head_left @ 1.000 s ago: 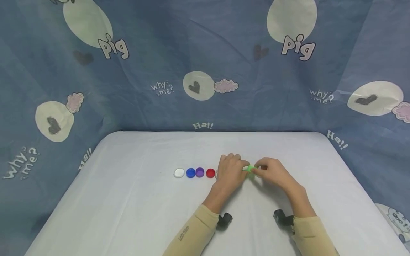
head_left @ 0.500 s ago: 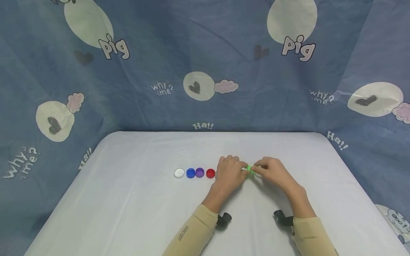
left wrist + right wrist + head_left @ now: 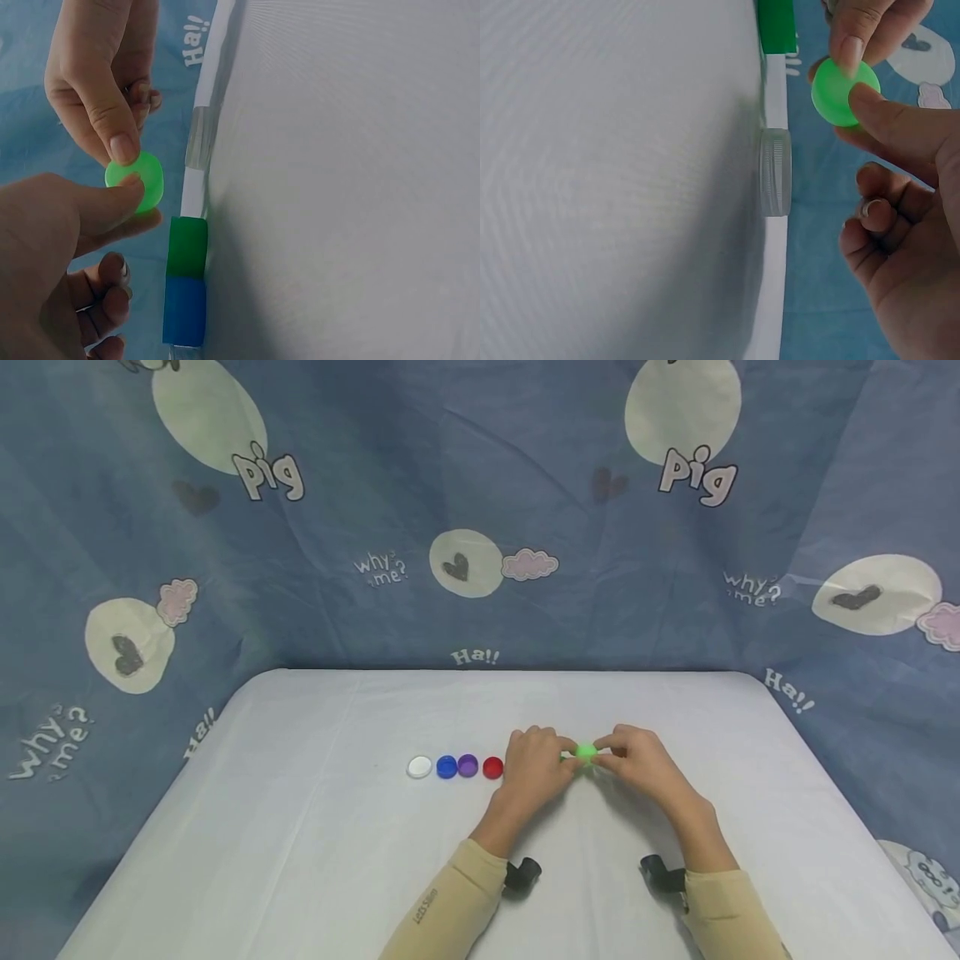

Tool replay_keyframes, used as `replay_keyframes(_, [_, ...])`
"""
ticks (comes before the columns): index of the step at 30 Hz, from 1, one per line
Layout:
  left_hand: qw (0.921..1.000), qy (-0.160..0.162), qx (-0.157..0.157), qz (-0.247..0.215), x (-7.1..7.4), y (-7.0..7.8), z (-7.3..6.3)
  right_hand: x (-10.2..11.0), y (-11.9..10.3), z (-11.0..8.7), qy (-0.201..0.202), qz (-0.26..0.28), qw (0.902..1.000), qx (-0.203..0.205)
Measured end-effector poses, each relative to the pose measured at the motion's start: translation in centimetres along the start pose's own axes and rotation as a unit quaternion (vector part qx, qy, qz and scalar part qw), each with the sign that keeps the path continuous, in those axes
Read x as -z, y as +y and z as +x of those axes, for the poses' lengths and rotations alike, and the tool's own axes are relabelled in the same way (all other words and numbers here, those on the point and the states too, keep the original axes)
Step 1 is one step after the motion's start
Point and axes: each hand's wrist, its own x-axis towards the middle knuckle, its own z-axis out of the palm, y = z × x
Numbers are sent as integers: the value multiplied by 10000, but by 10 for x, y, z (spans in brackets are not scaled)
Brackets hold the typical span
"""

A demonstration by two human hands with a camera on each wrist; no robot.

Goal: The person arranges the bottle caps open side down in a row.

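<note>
A lime-green round piece (image 3: pixel 586 752) is held between both hands, above the white table. My left hand (image 3: pixel 534 764) pinches its left side with thumb and forefinger. From the right, my right hand (image 3: pixel 637 760) pinches it the same way. In the right wrist view the piece (image 3: pixel 829 97) looks like a smooth, thick disc, with a thumb from each hand on its face. The left wrist view shows the other fingers of the left hand (image 3: pixel 45 240) loosely curled. Below stand a green block-like thing (image 3: pixel 187 247) and a blue one (image 3: pixel 184 311).
A clear ridged lid (image 3: pixel 775 172) lies on the table under the right hand. To the left runs a row of small round things: clear-white (image 3: pixel 419 767), blue (image 3: pixel 447 767), purple (image 3: pixel 468 766) and red (image 3: pixel 492 767). A blue patterned cloth (image 3: pixel 480 618) hangs behind the table.
The lime-green piece showed as a narrow shape between the fingertips before and now shows a rounder, larger face. Both hands have shifted only slightly, keeping their pinch.
</note>
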Motion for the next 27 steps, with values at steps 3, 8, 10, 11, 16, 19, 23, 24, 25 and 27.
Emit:
replay_keyframes(3, [10000, -26, -3, -35, 0, 1, 0, 0, 0, -2, 6, -23, 10000, -23])
replay_keyframes(8, [10000, -37, -67, -55, -1, 1, 1, -1, 0, -3, 19, 12, 10000, -79])
replay_keyframes(10, [9999, -57, -121, -80, -1, 1, 1, -1, 1, -2, 23, 78, 9999, -111])
replay_keyframes(11, [9998, -68, -146, -91, -1, 1, 1, -2, 1, -2, 11, 119, 9998, -133])
replay_keyframes(16, [9998, -93, -188, -68, 1, 1, 0, -3, 2, -3, -107, 442, 9985, -294])
replay_keyframes(19, [9998, -12, -217, 44, 3, 2, 0, -2, 2, -3, -200, 582, 9974, -380])
replay_keyframes(23, [9995, 103, -277, 72, 4, 2, -1, -1, 2, -3, -297, 636, 9968, -383])
replay_keyframes(24, [9995, 124, -288, 65, 4, 2, -1, -2, 2, -3, -323, 638, 9967, -372])
replay_keyframes(25, [9995, 140, -295, 53, 4, 2, -1, -2, 2, -2, -352, 639, 9967, -363])
replay_keyframes(27, [9993, 167, -316, 56, 4, 1, 0, -2, 2, -2, -381, 637, 9965, -382])
